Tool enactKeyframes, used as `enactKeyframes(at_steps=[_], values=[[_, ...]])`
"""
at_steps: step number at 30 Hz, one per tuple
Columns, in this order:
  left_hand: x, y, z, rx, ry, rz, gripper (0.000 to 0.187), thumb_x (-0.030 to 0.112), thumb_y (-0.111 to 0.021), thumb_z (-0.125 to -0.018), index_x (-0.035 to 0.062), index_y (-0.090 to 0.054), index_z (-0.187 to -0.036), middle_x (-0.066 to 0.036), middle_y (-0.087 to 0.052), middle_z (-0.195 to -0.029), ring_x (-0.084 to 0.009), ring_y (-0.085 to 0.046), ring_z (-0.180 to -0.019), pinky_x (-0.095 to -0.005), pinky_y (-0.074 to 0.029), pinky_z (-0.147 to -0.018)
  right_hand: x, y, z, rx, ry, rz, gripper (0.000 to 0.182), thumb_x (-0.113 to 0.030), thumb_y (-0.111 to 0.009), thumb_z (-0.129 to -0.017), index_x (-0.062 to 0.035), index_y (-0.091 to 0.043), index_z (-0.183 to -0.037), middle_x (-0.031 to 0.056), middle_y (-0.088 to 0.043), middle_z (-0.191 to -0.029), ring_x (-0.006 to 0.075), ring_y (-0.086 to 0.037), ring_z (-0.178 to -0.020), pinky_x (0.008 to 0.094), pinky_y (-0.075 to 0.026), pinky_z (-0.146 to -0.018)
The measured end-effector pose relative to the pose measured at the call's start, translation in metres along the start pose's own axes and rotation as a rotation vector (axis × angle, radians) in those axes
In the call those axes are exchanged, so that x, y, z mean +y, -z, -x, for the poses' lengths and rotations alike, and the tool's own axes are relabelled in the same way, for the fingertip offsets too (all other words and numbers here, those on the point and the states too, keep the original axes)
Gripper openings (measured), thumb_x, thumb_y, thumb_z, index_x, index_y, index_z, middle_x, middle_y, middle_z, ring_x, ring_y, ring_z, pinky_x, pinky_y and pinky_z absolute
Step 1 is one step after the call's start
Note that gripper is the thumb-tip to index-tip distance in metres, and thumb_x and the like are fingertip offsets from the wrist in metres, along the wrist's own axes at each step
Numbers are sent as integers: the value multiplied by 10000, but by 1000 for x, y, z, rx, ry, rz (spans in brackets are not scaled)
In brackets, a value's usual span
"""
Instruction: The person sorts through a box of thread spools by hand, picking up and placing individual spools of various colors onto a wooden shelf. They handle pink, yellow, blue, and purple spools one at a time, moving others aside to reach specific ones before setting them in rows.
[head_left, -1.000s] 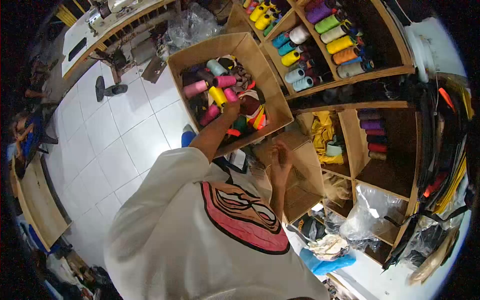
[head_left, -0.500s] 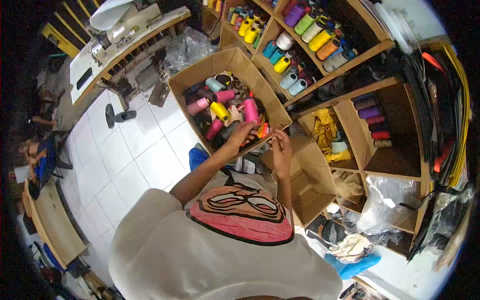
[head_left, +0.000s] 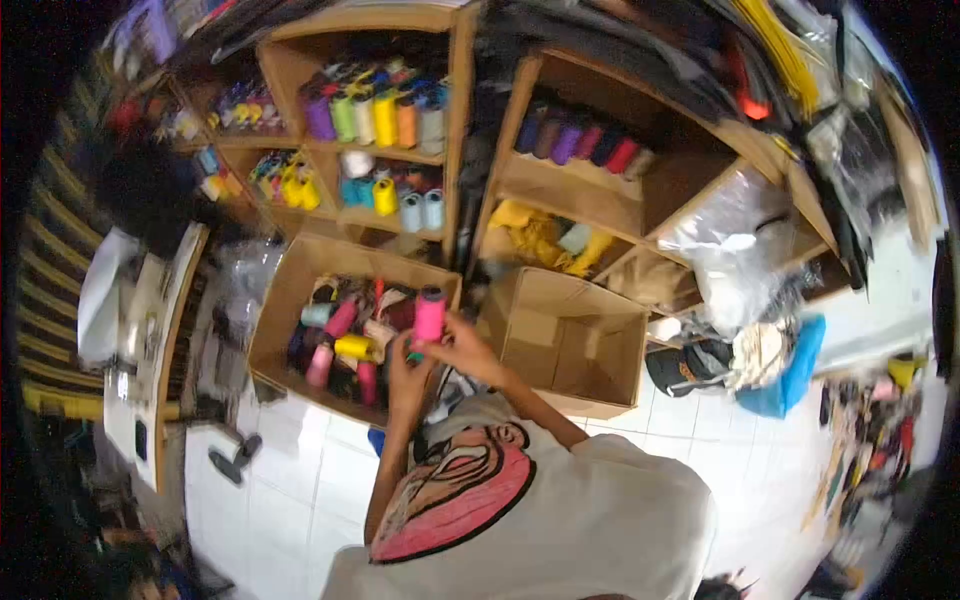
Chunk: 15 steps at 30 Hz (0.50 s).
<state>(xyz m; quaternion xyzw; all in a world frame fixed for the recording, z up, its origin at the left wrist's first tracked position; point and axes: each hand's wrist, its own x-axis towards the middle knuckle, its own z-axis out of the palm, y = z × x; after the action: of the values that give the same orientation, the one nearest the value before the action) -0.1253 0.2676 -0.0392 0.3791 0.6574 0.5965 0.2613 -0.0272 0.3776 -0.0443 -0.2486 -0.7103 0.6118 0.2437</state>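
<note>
A bright pink thread spool (head_left: 430, 316) stands upright above the right side of a cardboard box (head_left: 285, 258). My right hand (head_left: 462, 350) is closed around its lower part. Close beside it on the left, my left hand (head_left: 404, 378) is raised with curled fingers; blur hides what they hold, if anything. Inside the box lies a jumble of spools, among them a yellow spool (head_left: 354, 347), a light pink spool (head_left: 319, 366) and a pale blue-grey spool (head_left: 315, 315), mixed with dark scraps.
A second open cardboard box (head_left: 572, 350) stands to the right. Behind are wooden shelves (head_left: 450, 120) with rows of coloured spools and yellow cloth (head_left: 545, 238). A sewing machine table (head_left: 175, 330) is at left, with sandals (head_left: 236, 460) on the tiled floor. Clear plastic bags (head_left: 735, 230) hang right.
My view has turned to the right. The pink spool, earlier at my left hand, is now in my right hand, which has come across to it from the box's edge.
</note>
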Motion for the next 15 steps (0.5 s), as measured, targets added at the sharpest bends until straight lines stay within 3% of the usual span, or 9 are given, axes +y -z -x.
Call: enactKeyframes(at_steps=[3,4,7,9,11,15], values=[[0,0,-5,-54,134,98,406,193,-662,-902,26,-494,-1231,-56,-590,-1013,-129,-559,-887,-264,-476,-750,-13,18,-6,131,45,17,467,-250,-754,-822,-59,-546,-1193,12,-608,-991,107,-562,-880,293,-480,-729],[-7,0,-6,-71,183,127,389,200,-651,-914,29,-497,-1228,-53,-591,-1008,-124,-557,-879,-264,-475,-738,-35,28,-9,292,21,250,450,-259,-752,-813,-57,-557,-1164,34,-621,-994,125,-580,-904,308,-480,-760],[-23,2,-5,-143,111,78,363,221,-608,-944,47,-492,-1241,-42,-589,-977,-103,-549,-821,-250,-461,-682,-12,69,-32,446,193,215,468,-247,-752,-812,-56,-540,-1183,76,-620,-1014,150,-589,-898,282,-479,-768],[-21,4,1,-188,194,132,336,209,-568,-966,64,-480,-1255,-32,-593,-962,-88,-538,-740,-219,-434,-627,-24,103,-49,632,314,86,439,-240,-754,-807,-36,-547,-1136,85,-615,-981,158,-591,-856,297,-482,-746],[-33,5,5,-221,188,128,324,200,-554,-971,70,-476,-1257,-28,-592,-959,-82,-536,-707,-209,-427,-602,-31,143,-62,759,237,167,405,-226,-752,-804,-21,-551,-1090,92,-598,-922,183,-588,-815,315,-480,-721],[-26,2,8,-245,261,146,292,181,-564,-958,67,-507,-1221,-11,-588,-950,-75,-548,-731,-218,-430,-553,-33,205,-88,955,285,411,369,-200,-737,-801,-16,-550,-1061,124,-576,-884,265,-576,-791,365,-467,-719]])
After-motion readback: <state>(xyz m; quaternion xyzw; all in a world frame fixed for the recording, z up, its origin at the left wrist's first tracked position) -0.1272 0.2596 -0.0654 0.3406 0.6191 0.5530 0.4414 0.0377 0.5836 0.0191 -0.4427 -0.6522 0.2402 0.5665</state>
